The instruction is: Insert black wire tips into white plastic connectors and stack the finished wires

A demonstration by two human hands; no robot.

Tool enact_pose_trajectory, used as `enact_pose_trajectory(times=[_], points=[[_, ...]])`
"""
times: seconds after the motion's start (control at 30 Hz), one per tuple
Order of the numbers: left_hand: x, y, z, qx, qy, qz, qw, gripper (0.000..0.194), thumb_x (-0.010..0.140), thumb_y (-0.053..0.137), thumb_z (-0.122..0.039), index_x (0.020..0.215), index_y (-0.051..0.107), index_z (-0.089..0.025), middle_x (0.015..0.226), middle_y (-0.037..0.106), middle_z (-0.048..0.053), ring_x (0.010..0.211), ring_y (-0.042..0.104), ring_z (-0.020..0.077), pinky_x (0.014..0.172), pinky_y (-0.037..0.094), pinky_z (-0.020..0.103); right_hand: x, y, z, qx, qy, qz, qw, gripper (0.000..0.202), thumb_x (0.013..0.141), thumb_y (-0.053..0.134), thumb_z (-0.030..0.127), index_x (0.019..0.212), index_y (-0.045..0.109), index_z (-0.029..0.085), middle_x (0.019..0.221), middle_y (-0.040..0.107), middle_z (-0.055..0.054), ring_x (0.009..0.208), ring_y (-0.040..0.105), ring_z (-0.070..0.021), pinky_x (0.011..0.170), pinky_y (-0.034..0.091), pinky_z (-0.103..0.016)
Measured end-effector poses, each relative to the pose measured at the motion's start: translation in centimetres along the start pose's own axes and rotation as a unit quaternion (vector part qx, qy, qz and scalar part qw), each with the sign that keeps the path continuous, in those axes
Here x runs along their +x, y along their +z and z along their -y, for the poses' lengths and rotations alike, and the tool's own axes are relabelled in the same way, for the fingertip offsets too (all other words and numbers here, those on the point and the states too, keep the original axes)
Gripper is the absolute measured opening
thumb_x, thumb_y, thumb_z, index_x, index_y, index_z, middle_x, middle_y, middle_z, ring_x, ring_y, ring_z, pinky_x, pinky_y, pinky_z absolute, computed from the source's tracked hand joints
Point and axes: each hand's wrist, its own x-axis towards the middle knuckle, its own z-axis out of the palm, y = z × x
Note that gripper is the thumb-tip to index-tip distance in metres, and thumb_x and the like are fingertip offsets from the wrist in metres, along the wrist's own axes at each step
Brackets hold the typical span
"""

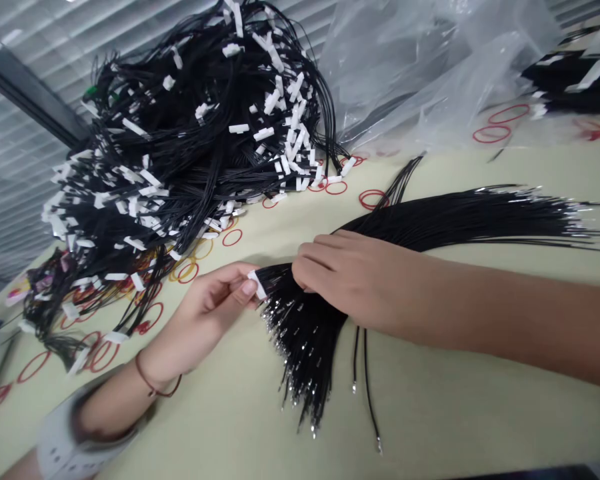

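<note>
A thick bundle of black wires (460,217) with shiny metal terminals at both ends lies across the table. My right hand (335,270) rests over its middle with the fingers curled around or onto the wires; their tips are hidden. To the left of the bundle, my left hand (225,293) pinches a small white connector (257,285) between thumb and fingers. Black wires run from that connector toward my right hand. Below it, the near ends of the bundle fan out, and two loose wires (366,387) hang apart on the tabletop.
A large heap of black wires with white connectors (205,133) stands at the back left, before window blinds (40,87). Red rubber bands (233,237) lie scattered on the pale table (430,413). Behind are a clear plastic bag (430,73) and another wire bundle (575,80).
</note>
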Motion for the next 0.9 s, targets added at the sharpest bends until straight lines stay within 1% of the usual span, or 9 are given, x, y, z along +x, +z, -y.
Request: enact_pose_trajectory(times=[0.1,0.17,0.23,0.3,0.43,0.63,0.73,0.83,0.9], points=[[-0.1,0.0,-0.1,-0.012,-0.012,0.007,1.0,0.014,0.085,0.047,-0.018,0.08,0.06,-0.019,0.066,0.053,-0.004,0.063,0.048,0.0065,0.057,0.039,0.012,0.2,0.3,0.3,0.045,0.068,-0.022,0.996,0.016,0.076,0.041,0.003,0.085,0.05,0.013,0.079,0.052,-0.004,0.069,0.044,-0.0141,0.067,0.035,-0.029],[-0.2,0.0,-0.2,-0.024,-0.017,0.01,1.0,0.014,0.086,0.047,-0.018,0.082,0.061,-0.02,0.067,0.053,-0.003,0.063,0.048,0.0065,0.057,0.038,0.013,0.5,0.6,0.5,0.094,0.125,-0.026,0.987,0.011,0.08,0.041,0.008,0.081,0.051,0.013,0.077,0.053,-0.003,0.068,0.047,-0.0134,0.066,0.035,-0.029],[-0.2,0.0,-0.2,-0.036,-0.024,0.015,0.999,0.015,0.086,0.047,-0.017,0.083,0.061,-0.02,0.068,0.054,-0.003,0.063,0.048,0.0065,0.056,0.038,0.013,0.8,0.7,0.7,0.137,0.174,-0.035,0.975,0.015,0.085,0.039,0.016,0.077,0.051,0.013,0.075,0.054,-0.003,0.067,0.048,-0.0127,0.064,0.035,-0.028],[-0.3,0.1,-0.2,-0.044,-0.034,0.019,0.998,0.015,0.086,0.046,-0.018,0.083,0.061,-0.019,0.068,0.054,-0.003,0.062,0.048,0.0065,0.055,0.037,0.013,1.0,0.8,0.9,0.158,0.198,-0.047,0.966,0.02,0.087,0.038,0.021,0.075,0.052,0.013,0.074,0.055,-0.003,0.067,0.049,-0.0125,0.064,0.034,-0.028],[-0.4,0.2,-0.3,-0.046,-0.045,0.02,0.998,0.015,0.086,0.047,-0.019,0.08,0.06,-0.018,0.067,0.054,-0.003,0.062,0.048,0.0072,0.055,0.037,0.014,1.1,0.8,0.9,0.17,0.194,-0.054,0.965,0.021,0.087,0.039,0.022,0.074,0.052,0.012,0.073,0.056,-0.002,0.066,0.049,-0.0115,0.064,0.034,-0.028],[-0.5,0.3,-0.3,-0.046,-0.029,0.012,0.998,0.013,0.085,0.049,-0.019,0.081,0.062,-0.02,0.066,0.054,-0.003,0.061,0.048,0.0072,0.054,0.037,0.014,1.4,0.9,0.8,0.188,0.181,-0.049,0.964,0.021,0.087,0.04,0.022,0.074,0.053,0.012,0.073,0.056,-0.002,0.067,0.048,-0.0109,0.066,0.032,-0.027],[-0.6,0.3,-0.3,-0.049,-0.024,0.011,0.998,0.012,0.084,0.051,-0.019,0.082,0.063,-0.021,0.066,0.056,-0.003,0.06,0.049,0.0075,0.054,0.038,0.015,1.4,0.8,0.7,0.197,0.165,-0.047,0.965,0.017,0.087,0.041,0.018,0.076,0.053,0.012,0.075,0.055,-0.002,0.069,0.048,-0.0112,0.067,0.032,-0.027],[-0.5,0.2,-0.2,-0.048,-0.024,0.011,0.998,0.012,0.083,0.052,-0.02,0.085,0.063,-0.022,0.067,0.058,-0.002,0.061,0.051,0.0092,0.054,0.04,0.017,1.3,0.9,0.6,0.167,0.135,-0.061,0.975,0.013,0.085,0.041,0.012,0.077,0.052,0.011,0.076,0.053,-0.004,0.07,0.046,-0.0119,0.066,0.033,-0.026],[-0.5,0.2,-0.1,-0.034,-0.019,0.019,0.999,0.011,0.082,0.053,-0.021,0.081,0.064,-0.02,0.066,0.059,-0.002,0.062,0.051,0.0101,0.055,0.04,0.018,1.2,1.1,0.6,0.135,0.113,-0.075,0.982,0.013,0.084,0.041,0.01,0.077,0.052,0.01,0.075,0.052,-0.004,0.069,0.044,-0.0122,0.065,0.033,-0.026]])
